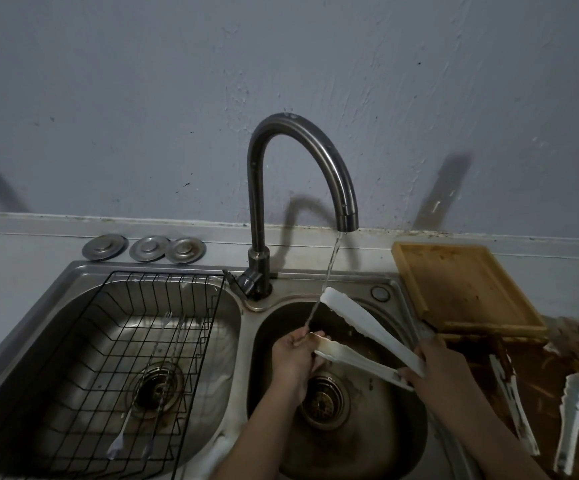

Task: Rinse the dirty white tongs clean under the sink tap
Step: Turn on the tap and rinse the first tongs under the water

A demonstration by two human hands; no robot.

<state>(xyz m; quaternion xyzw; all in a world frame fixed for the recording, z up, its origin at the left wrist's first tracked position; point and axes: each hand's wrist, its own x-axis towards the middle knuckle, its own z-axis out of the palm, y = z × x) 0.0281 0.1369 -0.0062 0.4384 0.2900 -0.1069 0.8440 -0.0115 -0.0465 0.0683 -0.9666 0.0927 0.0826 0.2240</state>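
White tongs (pixel 364 327) are held spread apart over the right sink basin (pixel 378 441). My right hand (pixel 433 368) grips their hinge end. My left hand (pixel 295 355) holds the tip of the lower arm, which looks brownish. A thin stream of water (pixel 329 271) runs from the curved metal tap (pixel 301 168), passes the upper arm's tip and lands on my left fingers and the lower tip.
The left basin holds a black wire rack (pixel 135 358) with metal utensils. Three metal sink plugs (pixel 144 248) lie behind it. A wooden tray (pixel 461 285) sits to the right; two more white tongs (pixel 572 414) lie on the stained brown counter.
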